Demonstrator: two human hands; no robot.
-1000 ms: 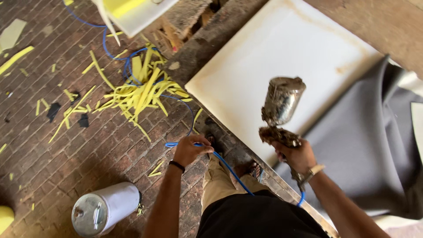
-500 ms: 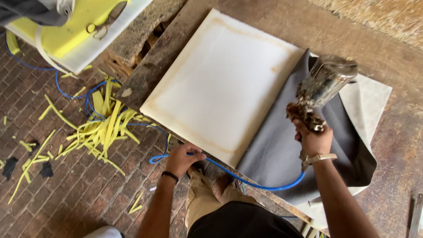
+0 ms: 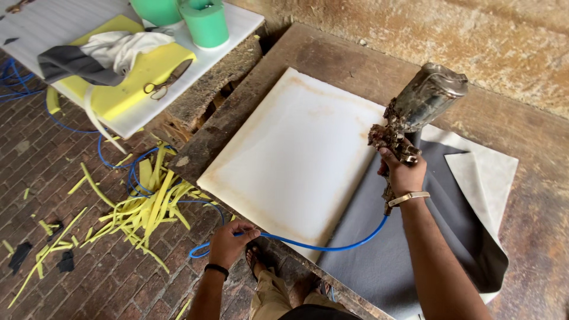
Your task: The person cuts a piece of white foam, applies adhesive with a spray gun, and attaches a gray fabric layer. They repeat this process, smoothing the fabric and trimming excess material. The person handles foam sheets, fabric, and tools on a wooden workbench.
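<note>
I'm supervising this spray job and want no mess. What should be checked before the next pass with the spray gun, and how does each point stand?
1. Spray gun gripped in right hand: ok.
2. Blue hose held off the white foam slab by left hand: ok.
3. Slab lying flat on the bench: ok.
4. Grey fabric spread flat: not ok, one corner folded over.
5. Cup filled: cannot tell.

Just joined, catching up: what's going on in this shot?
A person stands at a worn workbench. The right hand holds a grimy spray gun upright over a white foam slab that lies partly on grey fabric. The left hand grips the blue air hose running to the gun. Yellow foam offcuts litter the brick floor.
</note>
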